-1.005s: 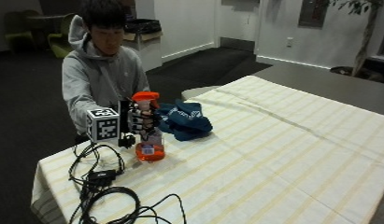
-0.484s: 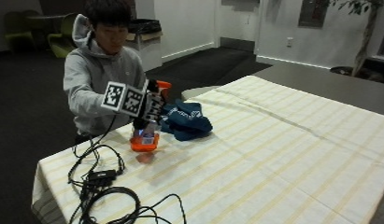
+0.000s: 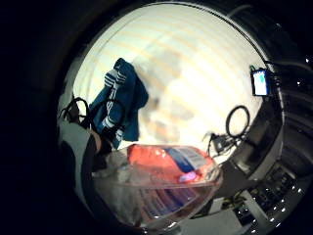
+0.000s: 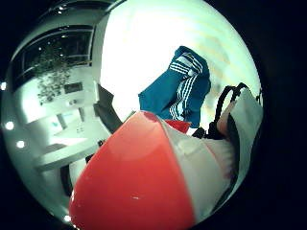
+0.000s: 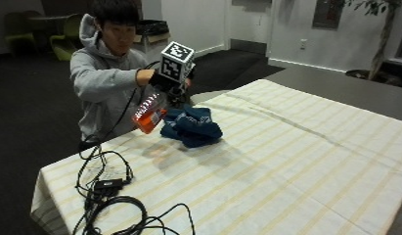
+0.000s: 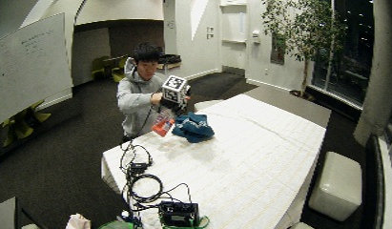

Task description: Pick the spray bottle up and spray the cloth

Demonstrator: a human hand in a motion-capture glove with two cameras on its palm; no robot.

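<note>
My gloved right hand [image 5: 163,81] grips the spray bottle [image 5: 150,108] by its upper part and holds it off the table, tilted, with its orange base swung out toward the table's left edge. The bottle is clear, with orange liquid and a printed label. It hangs just left of the crumpled blue cloth [image 5: 190,127] with white stripes, which lies on the striped tablecloth [image 5: 285,161]. Both palm views are filled by the bottle [image 3: 166,181] [image 4: 144,182], with the cloth [image 3: 120,105] [image 4: 180,86] beyond it. The nozzle is hidden behind the hand.
Black cables and a small box [image 5: 109,186] lie on the table's near left corner. In the wide view a black device [image 6: 178,213] sits at the table's near edge, and a white stool [image 6: 338,183] stands on the floor to the right.
The bottle stood on the table a second ago. My hand has lifted it, raised it higher and tipped it so the base points outward, away from the cloth.
</note>
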